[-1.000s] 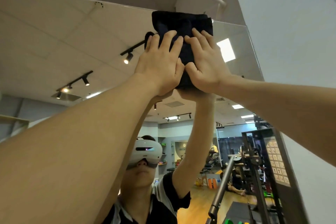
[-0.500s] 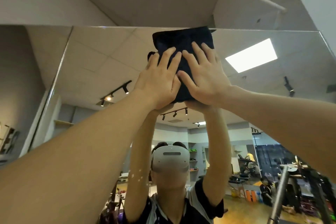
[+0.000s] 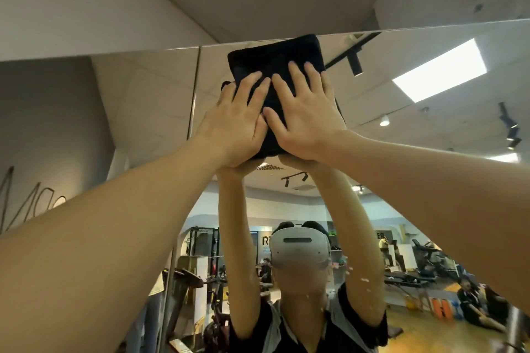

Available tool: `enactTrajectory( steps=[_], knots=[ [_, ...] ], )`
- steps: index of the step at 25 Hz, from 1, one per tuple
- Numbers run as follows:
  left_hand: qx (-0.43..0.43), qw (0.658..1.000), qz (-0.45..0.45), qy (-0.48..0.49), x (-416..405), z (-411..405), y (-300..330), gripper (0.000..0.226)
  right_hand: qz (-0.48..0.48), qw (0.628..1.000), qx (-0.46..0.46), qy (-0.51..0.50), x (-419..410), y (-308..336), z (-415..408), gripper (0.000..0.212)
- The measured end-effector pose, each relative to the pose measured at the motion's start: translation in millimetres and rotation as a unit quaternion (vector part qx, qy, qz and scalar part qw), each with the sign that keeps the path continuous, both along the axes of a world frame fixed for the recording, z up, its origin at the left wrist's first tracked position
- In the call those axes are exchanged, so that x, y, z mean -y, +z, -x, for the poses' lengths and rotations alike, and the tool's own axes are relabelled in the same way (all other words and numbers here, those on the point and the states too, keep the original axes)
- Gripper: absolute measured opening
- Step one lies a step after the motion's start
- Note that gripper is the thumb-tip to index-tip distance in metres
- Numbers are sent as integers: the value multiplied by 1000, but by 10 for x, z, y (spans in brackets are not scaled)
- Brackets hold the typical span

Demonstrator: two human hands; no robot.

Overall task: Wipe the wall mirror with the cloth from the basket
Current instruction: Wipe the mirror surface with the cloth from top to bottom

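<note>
A folded dark cloth [image 3: 275, 59] lies flat against the wall mirror [image 3: 407, 129], right at the mirror's top edge. My left hand [image 3: 238, 120] and my right hand [image 3: 304, 114] press on the cloth side by side, palms flat and fingers spread, both arms stretched up. The cloth's lower part is hidden under my hands. Small pale specks dot the glass low down, right of centre. The basket is not in view.
A vertical seam [image 3: 192, 103] between mirror panels runs just left of my left hand. Above the mirror is bare wall and ceiling. The glass reflects me, gym machines, ceiling lights and people sitting on a wooden floor.
Both hands have slid the cloth leftward along the mirror's top edge, away from the right side wall; the panel seam at the left has come closer to the cloth.
</note>
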State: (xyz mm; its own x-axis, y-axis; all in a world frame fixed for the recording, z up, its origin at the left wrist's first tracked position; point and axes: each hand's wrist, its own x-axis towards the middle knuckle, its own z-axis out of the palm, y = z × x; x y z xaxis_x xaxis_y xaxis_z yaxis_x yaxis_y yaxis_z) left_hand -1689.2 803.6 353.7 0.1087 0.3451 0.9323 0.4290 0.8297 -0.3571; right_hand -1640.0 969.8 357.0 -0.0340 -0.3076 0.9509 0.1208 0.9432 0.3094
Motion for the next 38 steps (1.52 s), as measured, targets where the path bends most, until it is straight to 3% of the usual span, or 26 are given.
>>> enactTrajectory(
  steps=[12,20,32,38],
  knots=[
    [4,999,-17,-28,750,307,-78,73,-16,1000,-20,-7,780,4,312,70],
    [10,999,-30,-28,751,321,-262,71,-18,1000,2,13,775,-160,295,69],
    [42,997,0,57,710,193,-1190,70,-26,999,25,3,680,-1126,231,71],
    [63,996,-19,58,569,62,-1281,71,-58,998,25,3,521,-1158,188,72]
  ],
)
